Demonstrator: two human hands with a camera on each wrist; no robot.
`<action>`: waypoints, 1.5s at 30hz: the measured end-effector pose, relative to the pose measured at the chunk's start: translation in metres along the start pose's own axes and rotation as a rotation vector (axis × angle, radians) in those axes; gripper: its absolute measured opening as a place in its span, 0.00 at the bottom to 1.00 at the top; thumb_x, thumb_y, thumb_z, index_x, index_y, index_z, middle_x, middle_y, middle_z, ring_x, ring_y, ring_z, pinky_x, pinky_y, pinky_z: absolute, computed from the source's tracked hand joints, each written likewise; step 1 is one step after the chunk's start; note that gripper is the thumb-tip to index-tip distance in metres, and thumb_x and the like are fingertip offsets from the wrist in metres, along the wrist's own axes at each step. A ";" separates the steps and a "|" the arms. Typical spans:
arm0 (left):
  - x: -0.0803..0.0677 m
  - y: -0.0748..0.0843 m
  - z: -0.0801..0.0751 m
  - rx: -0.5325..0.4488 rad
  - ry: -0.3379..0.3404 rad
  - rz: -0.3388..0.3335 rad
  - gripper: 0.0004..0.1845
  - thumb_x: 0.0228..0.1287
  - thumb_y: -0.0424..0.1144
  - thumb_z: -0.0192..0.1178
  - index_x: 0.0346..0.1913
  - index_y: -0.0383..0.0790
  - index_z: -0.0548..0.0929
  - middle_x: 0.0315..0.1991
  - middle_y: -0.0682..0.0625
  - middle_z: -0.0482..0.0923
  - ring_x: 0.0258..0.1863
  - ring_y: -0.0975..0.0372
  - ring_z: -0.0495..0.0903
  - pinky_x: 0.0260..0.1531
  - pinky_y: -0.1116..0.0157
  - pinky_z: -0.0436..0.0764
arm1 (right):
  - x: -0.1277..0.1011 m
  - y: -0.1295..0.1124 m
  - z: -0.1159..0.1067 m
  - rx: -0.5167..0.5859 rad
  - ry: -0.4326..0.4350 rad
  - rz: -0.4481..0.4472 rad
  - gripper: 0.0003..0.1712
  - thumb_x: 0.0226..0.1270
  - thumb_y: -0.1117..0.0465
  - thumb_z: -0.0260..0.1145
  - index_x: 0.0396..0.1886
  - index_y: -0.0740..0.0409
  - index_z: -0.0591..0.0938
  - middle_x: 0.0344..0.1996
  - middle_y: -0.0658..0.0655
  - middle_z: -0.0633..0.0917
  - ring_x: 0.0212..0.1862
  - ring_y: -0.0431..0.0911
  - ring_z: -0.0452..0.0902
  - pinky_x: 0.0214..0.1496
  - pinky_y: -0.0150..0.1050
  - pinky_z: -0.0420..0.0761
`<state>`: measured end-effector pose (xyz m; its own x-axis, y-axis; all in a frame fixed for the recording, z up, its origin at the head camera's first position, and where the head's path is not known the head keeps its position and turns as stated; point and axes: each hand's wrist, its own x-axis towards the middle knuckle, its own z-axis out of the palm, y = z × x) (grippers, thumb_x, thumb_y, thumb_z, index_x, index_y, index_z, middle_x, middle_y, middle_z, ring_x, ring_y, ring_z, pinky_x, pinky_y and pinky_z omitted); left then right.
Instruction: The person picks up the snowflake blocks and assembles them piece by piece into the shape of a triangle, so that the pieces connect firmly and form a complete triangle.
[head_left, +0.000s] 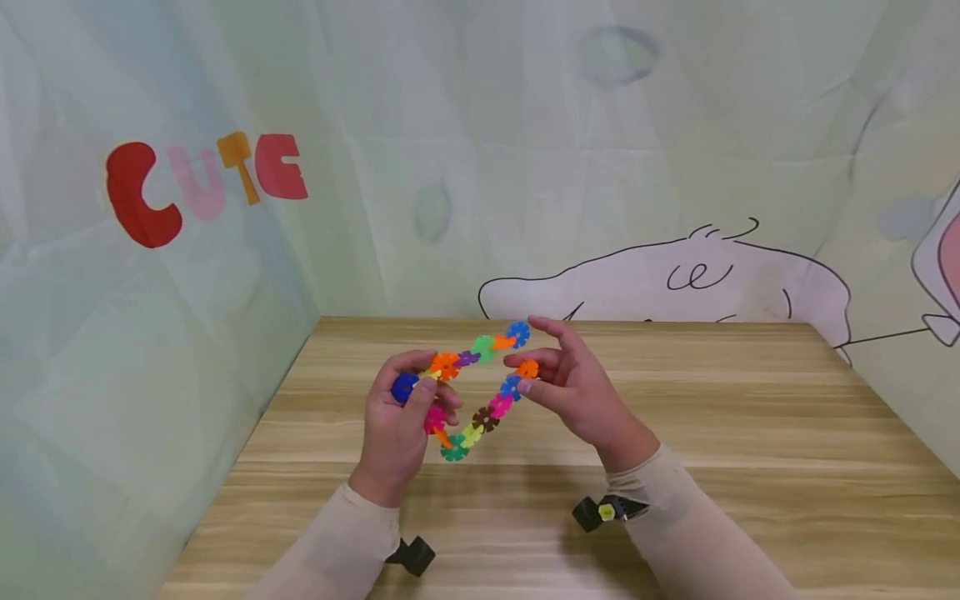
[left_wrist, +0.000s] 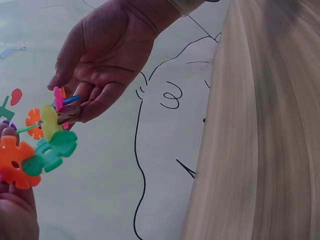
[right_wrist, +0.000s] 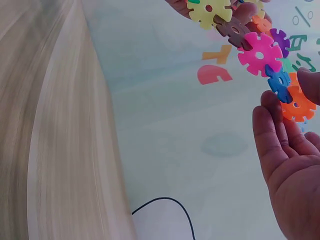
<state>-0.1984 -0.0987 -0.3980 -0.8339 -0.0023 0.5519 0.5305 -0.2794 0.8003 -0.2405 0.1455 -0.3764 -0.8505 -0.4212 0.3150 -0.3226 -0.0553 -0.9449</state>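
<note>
i reckon the chain of plastic flower discs (head_left: 480, 392) could pop apart at a joint if i pull the ends unevenly. it hangs above the worktop (head_left: 750, 433); my left hand (head_left: 397, 429) grips one end, my right hand (head_left: 573, 387) pinches an orange disc (head_left: 528, 368) with narrow fingers (head_left: 525, 360).

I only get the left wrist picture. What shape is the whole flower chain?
Observer: From the head view, the chain of flower discs bends into a loop-like V held above the wooden table.
Child: Who holds the blue one?
Observer: The left hand grips a dark blue disc at its end.
Child: And the other hand?
Observer: The right hand pinches the orange disc at the other end; the right wrist view shows it beside a pink disc.
</note>
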 end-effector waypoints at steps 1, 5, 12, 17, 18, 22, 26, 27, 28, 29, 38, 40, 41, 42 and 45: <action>-0.001 0.000 0.000 0.007 -0.012 -0.007 0.12 0.82 0.29 0.51 0.60 0.41 0.78 0.35 0.49 0.84 0.32 0.63 0.88 0.31 0.67 0.89 | 0.000 -0.001 0.000 0.003 0.011 0.000 0.45 0.71 0.75 0.66 0.82 0.52 0.59 0.59 0.70 0.85 0.51 0.45 0.87 0.55 0.36 0.87; -0.002 -0.004 0.000 -0.016 -0.077 0.012 0.14 0.82 0.28 0.50 0.61 0.44 0.79 0.37 0.50 0.85 0.34 0.63 0.88 0.33 0.67 0.89 | -0.001 -0.002 0.000 0.011 0.029 -0.005 0.47 0.71 0.75 0.66 0.83 0.49 0.58 0.57 0.69 0.86 0.48 0.46 0.88 0.54 0.38 0.88; -0.002 -0.007 0.000 -0.071 -0.153 0.062 0.16 0.83 0.27 0.47 0.62 0.45 0.79 0.36 0.52 0.88 0.36 0.64 0.89 0.34 0.66 0.89 | -0.002 -0.003 -0.001 0.017 0.031 -0.024 0.47 0.70 0.75 0.66 0.83 0.49 0.59 0.54 0.66 0.87 0.46 0.46 0.88 0.52 0.39 0.89; -0.002 -0.008 0.000 -0.094 -0.170 0.074 0.17 0.83 0.27 0.46 0.62 0.45 0.79 0.37 0.52 0.88 0.36 0.64 0.89 0.35 0.66 0.89 | -0.002 -0.003 -0.001 0.023 0.020 -0.028 0.46 0.71 0.75 0.67 0.82 0.50 0.60 0.53 0.64 0.88 0.47 0.47 0.88 0.52 0.40 0.89; -0.002 -0.008 0.000 -0.100 -0.171 0.073 0.17 0.83 0.27 0.47 0.62 0.45 0.79 0.37 0.52 0.88 0.36 0.64 0.89 0.35 0.66 0.89 | -0.002 -0.003 -0.001 0.025 0.018 -0.031 0.46 0.71 0.75 0.67 0.82 0.50 0.60 0.52 0.64 0.88 0.47 0.47 0.88 0.52 0.40 0.89; -0.002 -0.008 0.001 -0.114 -0.170 0.053 0.15 0.83 0.30 0.48 0.61 0.48 0.79 0.37 0.52 0.89 0.36 0.64 0.89 0.35 0.66 0.89 | -0.001 -0.002 -0.001 0.040 0.013 -0.044 0.46 0.70 0.75 0.67 0.82 0.51 0.60 0.50 0.64 0.88 0.46 0.47 0.88 0.53 0.40 0.89; -0.002 -0.008 0.002 -0.108 -0.177 0.028 0.14 0.84 0.32 0.49 0.60 0.50 0.80 0.37 0.52 0.88 0.36 0.64 0.89 0.36 0.66 0.89 | -0.001 -0.001 -0.001 0.044 0.012 -0.065 0.46 0.70 0.76 0.67 0.82 0.53 0.60 0.49 0.72 0.87 0.45 0.46 0.88 0.51 0.40 0.89; -0.002 -0.008 0.002 -0.106 -0.180 0.025 0.14 0.84 0.32 0.49 0.60 0.50 0.80 0.37 0.52 0.88 0.37 0.63 0.89 0.36 0.66 0.89 | -0.001 -0.001 -0.001 0.045 0.011 -0.072 0.46 0.70 0.76 0.67 0.82 0.53 0.60 0.49 0.72 0.86 0.45 0.46 0.88 0.51 0.40 0.89; -0.002 -0.008 0.002 -0.105 -0.182 0.021 0.14 0.84 0.32 0.49 0.60 0.50 0.80 0.37 0.52 0.88 0.37 0.63 0.89 0.36 0.66 0.89 | -0.002 -0.001 -0.001 0.043 0.013 -0.077 0.46 0.70 0.76 0.67 0.82 0.53 0.60 0.48 0.71 0.87 0.44 0.46 0.88 0.50 0.39 0.89; -0.002 -0.008 0.002 -0.102 -0.183 0.020 0.14 0.84 0.32 0.49 0.60 0.50 0.80 0.37 0.52 0.88 0.37 0.63 0.89 0.36 0.66 0.89 | -0.002 -0.001 -0.001 0.038 0.015 -0.080 0.46 0.70 0.76 0.67 0.82 0.53 0.60 0.46 0.70 0.87 0.43 0.46 0.87 0.50 0.39 0.89; -0.004 -0.008 0.002 -0.017 -0.178 -0.008 0.13 0.83 0.29 0.49 0.62 0.39 0.77 0.41 0.51 0.85 0.39 0.62 0.90 0.38 0.65 0.90 | -0.003 -0.002 -0.001 0.036 0.026 -0.136 0.40 0.72 0.74 0.68 0.78 0.55 0.64 0.45 0.56 0.88 0.45 0.45 0.87 0.51 0.39 0.89; -0.004 -0.008 0.002 0.007 -0.173 -0.018 0.13 0.83 0.29 0.49 0.62 0.35 0.76 0.44 0.51 0.84 0.39 0.62 0.90 0.39 0.65 0.90 | -0.003 -0.002 -0.002 0.038 0.039 -0.142 0.37 0.72 0.74 0.67 0.77 0.57 0.66 0.45 0.56 0.88 0.45 0.45 0.87 0.52 0.39 0.89; -0.004 -0.008 0.002 0.014 -0.172 -0.024 0.13 0.83 0.29 0.49 0.63 0.34 0.75 0.45 0.50 0.83 0.40 0.62 0.90 0.39 0.65 0.90 | -0.003 -0.002 -0.002 0.037 0.047 -0.141 0.37 0.72 0.74 0.67 0.76 0.58 0.67 0.45 0.56 0.88 0.45 0.45 0.87 0.51 0.39 0.89; -0.004 -0.008 0.002 0.020 -0.171 -0.029 0.13 0.83 0.29 0.50 0.63 0.33 0.74 0.46 0.50 0.82 0.40 0.62 0.90 0.40 0.65 0.90 | -0.003 -0.001 -0.002 0.034 0.055 -0.141 0.36 0.72 0.74 0.67 0.76 0.58 0.67 0.45 0.55 0.88 0.45 0.45 0.87 0.51 0.38 0.89; -0.005 -0.009 0.003 0.042 -0.170 -0.030 0.13 0.82 0.29 0.50 0.63 0.30 0.73 0.49 0.49 0.81 0.40 0.62 0.90 0.42 0.65 0.90 | -0.004 -0.001 -0.003 0.015 0.080 -0.140 0.36 0.72 0.74 0.68 0.76 0.59 0.69 0.44 0.53 0.88 0.45 0.45 0.87 0.51 0.39 0.89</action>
<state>-0.1990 -0.0936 -0.4070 -0.8137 0.1684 0.5563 0.5147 -0.2361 0.8242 -0.2378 0.1497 -0.3760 -0.8282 -0.3346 0.4496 -0.4349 -0.1222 -0.8921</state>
